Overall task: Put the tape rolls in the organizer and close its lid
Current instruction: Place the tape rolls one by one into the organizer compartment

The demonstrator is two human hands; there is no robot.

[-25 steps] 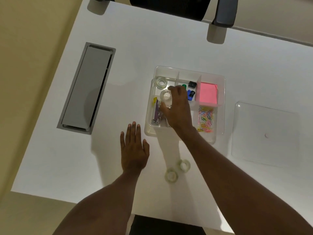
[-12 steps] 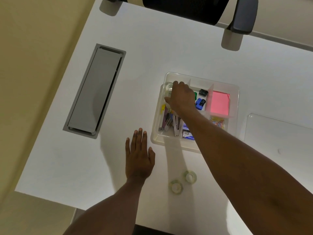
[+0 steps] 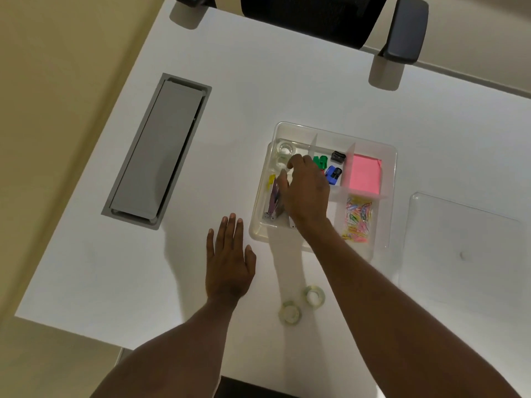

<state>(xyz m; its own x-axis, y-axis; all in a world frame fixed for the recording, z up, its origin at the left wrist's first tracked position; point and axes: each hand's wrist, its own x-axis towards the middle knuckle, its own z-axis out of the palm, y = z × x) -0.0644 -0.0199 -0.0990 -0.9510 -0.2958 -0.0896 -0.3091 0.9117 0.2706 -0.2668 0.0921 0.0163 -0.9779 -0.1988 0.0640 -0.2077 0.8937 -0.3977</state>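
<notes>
The clear plastic organizer stands open on the white desk. Two clear tape rolls lie in its far-left compartment, one at the back and one just in front of it. My right hand hovers over that compartment, fingers apart, its fingertips beside the nearer roll and holding nothing. Two more tape rolls lie on the desk in front of the organizer. My left hand rests flat on the desk, left of them. The clear lid lies flat to the organizer's right.
The organizer also holds pink sticky notes, coloured paper clips, sharpeners and staplers. A grey cable hatch is set into the desk at the left. A black chair stands at the far edge.
My right hand carried a tape roll into the far-left compartment, let it go beside the first roll, and has drawn back a little. My left hand stayed flat on the desk.
</notes>
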